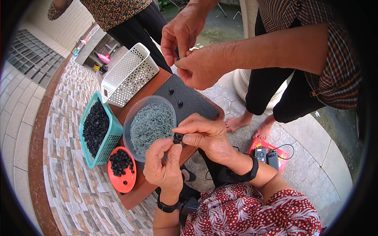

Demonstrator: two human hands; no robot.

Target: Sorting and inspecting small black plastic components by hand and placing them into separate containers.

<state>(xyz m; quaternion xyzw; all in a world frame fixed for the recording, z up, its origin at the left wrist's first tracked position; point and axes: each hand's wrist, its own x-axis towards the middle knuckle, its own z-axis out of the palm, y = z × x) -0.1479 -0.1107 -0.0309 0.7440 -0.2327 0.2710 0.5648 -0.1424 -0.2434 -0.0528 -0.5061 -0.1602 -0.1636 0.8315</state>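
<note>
Spreading across the middle of the view, a brown table (136,196) carries a black mat (193,103), a white perforated basket (128,74) tipped on its side, a teal basket (114,135) full of small black pieces, a clear bowl (132,118) of thin grey-green pins, and a red dish (128,181) holding more black pieces. Across the table, another person's two hands (193,51) are pinched together on something too small to make out. Nearer, the left hand (163,167) and the right hand (204,135) meet above the bowl's edge, each with thumb and forefinger closed on one small black plastic piece (178,137), held in the air between them. That piece looks hard, stiff and very light, so weight is no concern; its smallness and smooth surface are, since it could easily slip or flick away. A fingertip pinch on its opposite flat sides seems the surest hold, leaving its middle open. Two similar black pieces (175,96) sit loose on the mat.
</note>
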